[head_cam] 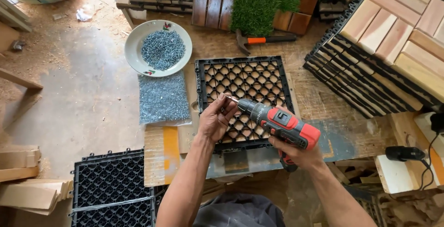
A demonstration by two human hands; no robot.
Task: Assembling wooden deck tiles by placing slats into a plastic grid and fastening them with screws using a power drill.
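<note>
The black plastic grid tile [244, 101] lies on the tabletop [351, 134], right of the plate of screws [158, 48]. Over its near part, the right hand [296, 155] grips the red drill [280, 124] with closed fingers. The left hand [215, 121] fingers pinch a small screw [231, 99] at the drill tip.

Dusty concrete floor [88, 93]; worn wooden workbench [319, 97]; daylight

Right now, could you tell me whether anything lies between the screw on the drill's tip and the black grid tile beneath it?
Nothing visible does: the left hand steadies the screw at the drill tip, directly above the grid tile.
</note>
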